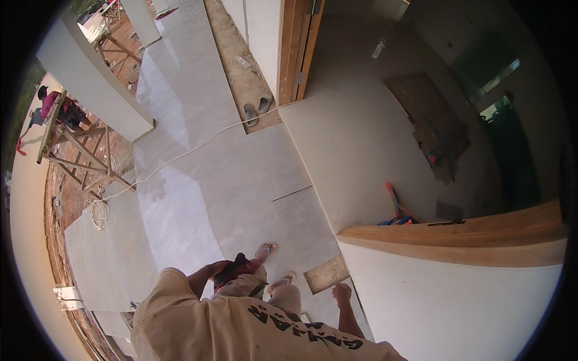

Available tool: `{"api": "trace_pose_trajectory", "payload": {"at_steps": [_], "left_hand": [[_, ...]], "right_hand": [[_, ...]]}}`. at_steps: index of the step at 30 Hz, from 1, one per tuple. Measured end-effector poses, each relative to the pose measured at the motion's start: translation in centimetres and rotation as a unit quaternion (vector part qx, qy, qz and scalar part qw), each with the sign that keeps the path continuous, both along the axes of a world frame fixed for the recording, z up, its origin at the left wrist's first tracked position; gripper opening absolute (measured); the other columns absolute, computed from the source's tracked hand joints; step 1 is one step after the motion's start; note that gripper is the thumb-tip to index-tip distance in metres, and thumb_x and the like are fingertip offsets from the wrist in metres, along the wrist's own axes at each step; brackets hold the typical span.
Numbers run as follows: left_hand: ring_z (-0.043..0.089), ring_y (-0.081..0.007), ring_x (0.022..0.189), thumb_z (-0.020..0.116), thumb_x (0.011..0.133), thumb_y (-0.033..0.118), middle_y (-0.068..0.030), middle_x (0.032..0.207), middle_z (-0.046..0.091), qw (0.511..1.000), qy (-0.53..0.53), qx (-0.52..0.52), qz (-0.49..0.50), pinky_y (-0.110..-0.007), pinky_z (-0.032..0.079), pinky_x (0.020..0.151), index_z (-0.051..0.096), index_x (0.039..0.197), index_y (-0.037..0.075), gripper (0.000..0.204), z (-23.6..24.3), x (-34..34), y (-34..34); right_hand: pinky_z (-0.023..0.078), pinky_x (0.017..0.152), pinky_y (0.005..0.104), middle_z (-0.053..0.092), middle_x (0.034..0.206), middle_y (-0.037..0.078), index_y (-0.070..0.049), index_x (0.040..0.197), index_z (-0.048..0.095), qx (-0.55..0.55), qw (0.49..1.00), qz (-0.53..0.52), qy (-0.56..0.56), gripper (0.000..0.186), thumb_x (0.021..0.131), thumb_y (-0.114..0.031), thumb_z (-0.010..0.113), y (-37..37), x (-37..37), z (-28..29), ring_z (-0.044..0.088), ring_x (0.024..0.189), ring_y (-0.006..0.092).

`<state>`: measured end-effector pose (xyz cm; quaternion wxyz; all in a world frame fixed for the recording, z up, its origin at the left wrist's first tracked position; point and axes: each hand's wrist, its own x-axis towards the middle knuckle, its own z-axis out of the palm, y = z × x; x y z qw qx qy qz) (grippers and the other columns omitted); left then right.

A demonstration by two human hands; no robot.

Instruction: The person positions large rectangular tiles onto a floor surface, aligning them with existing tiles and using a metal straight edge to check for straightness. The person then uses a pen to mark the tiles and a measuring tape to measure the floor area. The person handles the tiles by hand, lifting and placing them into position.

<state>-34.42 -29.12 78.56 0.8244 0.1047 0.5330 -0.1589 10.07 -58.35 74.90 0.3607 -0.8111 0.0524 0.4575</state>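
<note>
My left hand (219, 266) is in front of my waist at a dark red and black thing (230, 275), whose kind I cannot make out. The fingers look closed round it, though they are partly hidden. Out to my right hangs my right hand (341, 293), curled into a loose fist with nothing showing in it. It is nearest to a bare rectangular gap (326, 275) in the grey tiled floor (241, 180). Below me my feet in flip-flops stand on the tiles, one ahead of the other.
A pale cable (205, 142) crosses the floor from a coil to the doorway's wooden frame (293, 54). Dark slippers (257, 111) lie on an untiled strip. Left, a person (57, 108) is by a wooden trestle (84, 153) beyond a pillar (96, 72). Boards (427, 120) lie inside the dim room.
</note>
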Motion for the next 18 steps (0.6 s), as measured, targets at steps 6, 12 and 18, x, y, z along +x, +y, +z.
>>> {"api": "trace_pose_trajectory", "payload": {"at_steps": [6, 12, 18], "left_hand": [[0.062, -0.0182, 0.074, 0.044, 0.088, 0.054, -0.0074, 0.087, 0.066, 0.947, 0.096, 0.305, -0.036, -0.032, 0.049, 0.071, 0.066, 0.100, 0.009, 0.051, -5.9, -1.6, -2.6], [0.062, -0.0179, 0.070, 0.048, 0.086, 0.054, -0.0081, 0.082, 0.066, 0.965, 0.125, 0.198, 0.118, -0.032, 0.049, 0.069, 0.066, 0.097, 0.007, 0.051, -3.1, -4.5, 1.3], [0.058, -0.0208, 0.101, 0.034, 0.098, 0.033, -0.0123, 0.118, 0.057, 0.965, 0.033, 0.198, 0.170, -0.033, 0.045, 0.091, 0.047, 0.127, 0.004, 0.043, -5.1, -9.7, 7.9]], "right_hand": [[0.047, 0.048, 0.0274, 0.061, 0.065, 0.005, -0.002, 0.088, 0.063, 0.067, 0.985, 0.149, -0.062, 0.019, 0.083, -0.020, 0.060, 10.9, 0.0, 0.7, 0.058, 0.055, 0.0130], [0.046, 0.051, 0.0253, 0.060, 0.069, 0.003, -0.002, 0.087, 0.061, 0.127, 0.943, 0.294, -0.095, 0.017, 0.084, -0.018, 0.060, 24.0, -4.4, 1.3, 0.056, 0.057, 0.0108], [0.046, 0.050, 0.0259, 0.059, 0.067, 0.003, -0.002, 0.088, 0.060, 0.141, 0.935, 0.325, -0.031, 0.018, 0.083, -0.019, 0.060, 37.6, -8.7, 1.2, 0.056, 0.056, 0.0116]]}}
